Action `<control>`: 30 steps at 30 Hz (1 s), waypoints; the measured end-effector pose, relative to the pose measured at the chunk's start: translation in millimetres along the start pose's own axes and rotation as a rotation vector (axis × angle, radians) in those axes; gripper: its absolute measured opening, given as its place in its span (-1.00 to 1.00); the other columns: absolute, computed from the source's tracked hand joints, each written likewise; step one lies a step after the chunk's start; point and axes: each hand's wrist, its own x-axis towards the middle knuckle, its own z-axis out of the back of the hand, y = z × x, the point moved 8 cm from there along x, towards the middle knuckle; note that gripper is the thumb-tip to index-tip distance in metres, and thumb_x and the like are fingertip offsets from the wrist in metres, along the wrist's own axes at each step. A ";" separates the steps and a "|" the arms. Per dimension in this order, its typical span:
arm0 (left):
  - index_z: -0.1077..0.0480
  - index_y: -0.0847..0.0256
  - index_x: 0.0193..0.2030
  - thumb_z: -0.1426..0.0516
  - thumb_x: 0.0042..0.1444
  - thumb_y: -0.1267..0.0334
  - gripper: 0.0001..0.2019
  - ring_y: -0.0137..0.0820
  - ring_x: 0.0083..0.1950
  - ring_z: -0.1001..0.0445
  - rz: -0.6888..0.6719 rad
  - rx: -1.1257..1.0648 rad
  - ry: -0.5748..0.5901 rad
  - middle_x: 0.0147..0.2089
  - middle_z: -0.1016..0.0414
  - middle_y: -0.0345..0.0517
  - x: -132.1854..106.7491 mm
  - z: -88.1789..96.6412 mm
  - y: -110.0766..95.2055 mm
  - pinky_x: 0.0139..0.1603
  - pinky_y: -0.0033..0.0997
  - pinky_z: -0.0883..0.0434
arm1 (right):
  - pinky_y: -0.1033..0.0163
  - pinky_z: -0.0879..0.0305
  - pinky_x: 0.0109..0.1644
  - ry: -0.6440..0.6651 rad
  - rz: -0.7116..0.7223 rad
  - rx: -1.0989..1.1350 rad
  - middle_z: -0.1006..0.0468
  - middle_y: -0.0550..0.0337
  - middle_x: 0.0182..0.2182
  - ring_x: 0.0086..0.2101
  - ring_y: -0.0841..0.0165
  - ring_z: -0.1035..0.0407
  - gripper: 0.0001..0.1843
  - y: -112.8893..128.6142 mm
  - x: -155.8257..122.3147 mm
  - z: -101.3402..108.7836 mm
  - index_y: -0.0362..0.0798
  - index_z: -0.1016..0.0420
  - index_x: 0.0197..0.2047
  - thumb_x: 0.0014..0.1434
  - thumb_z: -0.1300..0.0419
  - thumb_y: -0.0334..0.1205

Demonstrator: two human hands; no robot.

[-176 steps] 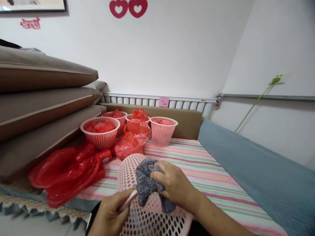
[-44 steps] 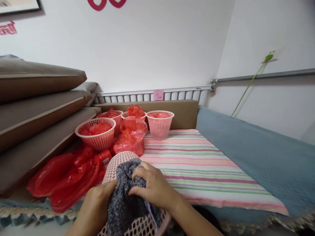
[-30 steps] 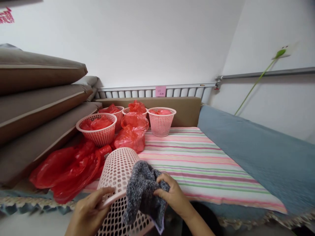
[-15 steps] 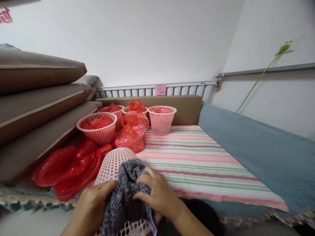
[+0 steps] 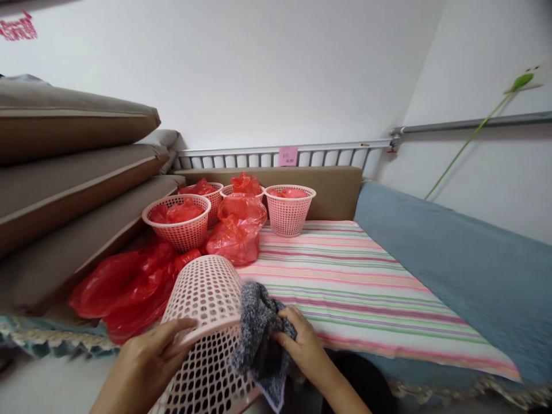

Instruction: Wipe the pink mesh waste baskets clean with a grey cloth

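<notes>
A pale pink perforated plastic basket (image 5: 207, 287) lies tipped on its side close to me, its open mouth towards me. My left hand (image 5: 150, 351) grips its rim on the left, thumb on the outer side. In my right hand (image 5: 302, 345) is a bunched grey speckled cloth (image 5: 259, 322) with a light purple edge, pinched between thumb and fingers. The cloth rests against the right part of the basket's rim and hangs down over its mouth. Crumpled red plastic bags (image 5: 125, 287) lie just left of the basket.
Behind stand several pink baskets lined with red bags, such as one at left (image 5: 176, 224) and one at right (image 5: 290, 213). A filled red bag (image 5: 237, 236) sits before them. Striped cloth (image 5: 345, 276) covers the middle; stacked cushions (image 5: 77, 161) rise at left, a blue cover (image 5: 444, 241) lies right.
My right hand has drawn the cloth rightwards, uncovering the basket's rim and mouth. My left hand has come off the cloth and holds the rim. The view has shifted slightly.
</notes>
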 end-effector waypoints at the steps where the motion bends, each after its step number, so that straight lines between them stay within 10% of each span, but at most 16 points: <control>1: -0.42 -0.02 -0.14 -0.19 0.05 0.12 -0.79 -0.51 -0.34 -0.58 -0.008 0.016 0.020 -0.28 -0.62 -0.34 0.8 -2.2 -1.0 -0.33 -0.71 -0.45 | 0.13 -0.23 -0.02 -0.003 0.020 -0.033 -0.36 0.13 -0.17 -0.11 0.25 -0.28 -0.85 5.5 0.3 1.8 0.00 -0.31 -0.22 0.12 -0.14 -0.17; 5: -0.40 -0.03 -0.13 -0.16 0.08 0.12 -0.80 -0.49 -0.30 -0.59 -0.033 0.050 0.028 -0.25 -0.62 -0.33 2.1 -5.4 -0.8 -0.30 -0.66 -0.48 | 0.06 -0.10 0.16 -0.048 0.128 -0.175 -0.19 0.02 0.12 0.12 0.19 -0.09 -0.75 31.9 0.0 6.0 0.00 -0.27 -0.10 0.13 -0.14 -0.21; 12: -0.37 0.00 -0.11 -0.08 0.15 0.14 -0.82 -0.41 -0.35 -0.58 -0.126 0.151 0.009 -0.29 -0.61 -0.27 5.4 -6.8 -17.8 -0.40 -0.49 -0.50 | 0.07 -0.23 0.01 -0.072 0.319 -0.326 -0.32 0.11 -0.09 -0.08 0.22 -0.23 -0.36 75.8 8.8 -11.6 0.09 -0.17 0.13 0.00 -0.30 -0.28; 20: -0.40 0.11 -0.19 0.05 0.25 0.19 -0.79 -0.36 -0.47 -0.52 -0.200 0.274 0.234 -0.45 -0.54 -0.22 44.3 -6.6 -63.0 -0.48 -0.44 -0.36 | 0.21 -0.17 -0.23 0.063 0.482 -0.635 -0.37 0.19 -0.31 -0.29 0.30 -0.23 -0.76 121.7 40.3 -11.5 0.02 -0.40 -0.17 0.04 -0.22 -0.30; 30: -0.43 0.19 -0.35 -0.01 0.16 0.17 -0.77 -0.44 -0.46 -0.45 0.031 -0.053 0.279 -0.50 -0.49 -0.20 89.4 -12.6 -52.5 -0.47 -0.55 -0.26 | 0.20 -0.12 -0.29 0.144 0.589 -0.934 -0.42 0.14 -0.36 -0.32 0.27 -0.27 -0.74 148.3 84.2 10.3 -0.07 -0.35 -0.27 0.14 -0.17 -0.04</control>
